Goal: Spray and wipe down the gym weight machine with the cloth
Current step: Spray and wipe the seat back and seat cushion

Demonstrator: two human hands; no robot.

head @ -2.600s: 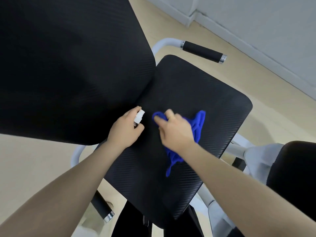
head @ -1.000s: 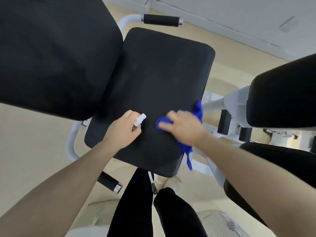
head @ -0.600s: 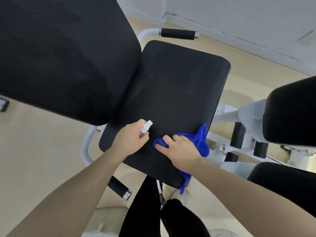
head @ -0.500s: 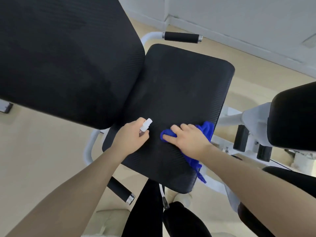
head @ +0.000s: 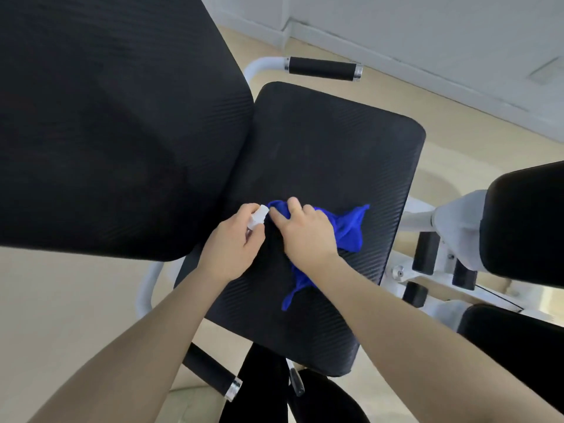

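The weight machine's black seat pad (head: pixel 329 154) fills the middle of the view, with its large black backrest pad (head: pixel 116 123) at the upper left. My right hand (head: pixel 305 236) presses a bright blue cloth (head: pixel 348 230) flat onto the seat's middle; the cloth spreads right and trails toward me. My left hand (head: pixel 232 245) is closed around a small spray bottle whose white nozzle (head: pixel 258 216) sticks out beside my right fingers. Most of the bottle is hidden in my fist.
Black foam grips on white tubes stand at the far side (head: pixel 323 68) and near left (head: pixel 213 374) of the seat. Black pads (head: pixel 525 221) and white frame parts (head: pixel 427 227) sit at the right. My dark trouser legs (head: pixel 262 389) are below. Beige floor lies around.
My right hand has slid the cloth from the seat's right front edge leftward to the middle, up against the spray nozzle. My left hand has kept its grip and place.
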